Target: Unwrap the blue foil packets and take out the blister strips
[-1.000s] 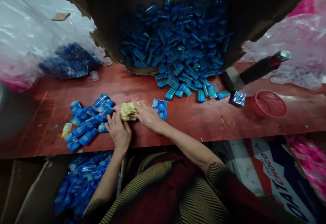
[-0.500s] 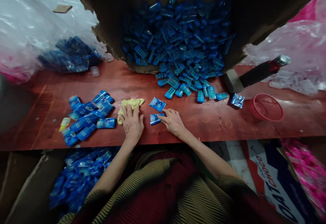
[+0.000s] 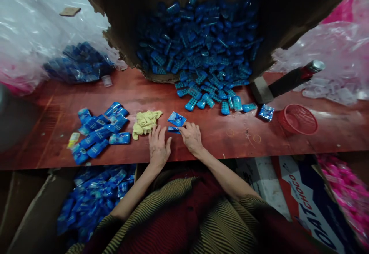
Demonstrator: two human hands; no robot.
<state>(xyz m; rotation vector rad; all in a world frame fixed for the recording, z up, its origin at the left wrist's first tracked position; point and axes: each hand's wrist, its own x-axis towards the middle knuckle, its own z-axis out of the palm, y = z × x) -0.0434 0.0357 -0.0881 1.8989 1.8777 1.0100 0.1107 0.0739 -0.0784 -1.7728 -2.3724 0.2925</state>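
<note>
My left hand [image 3: 158, 148] lies flat and open on the red table [image 3: 201, 138], just right of a crumpled yellow cloth [image 3: 145, 122]. My right hand [image 3: 191, 137] rests beside it, fingertips pinching a small blue sachet [image 3: 173, 129] that is mostly hidden under them. Another blue sachet [image 3: 177, 119] lies just beyond. A heap of filled blue packets [image 3: 99, 132] sits to the left of the cloth.
A torn cardboard box [image 3: 121, 34] spills many blue ridged pieces [image 3: 207, 57] onto the table. A red mesh basket [image 3: 298, 118], a hammer [image 3: 285, 81] and a plastic bag of blue packets [image 3: 77, 63] lie around. A box of blue packets [image 3: 95, 196] stands below the table edge.
My left hand let go of the yellow cloth and slid right toward the sachets. My right hand drew in closer, onto the nearer blue sachet.
</note>
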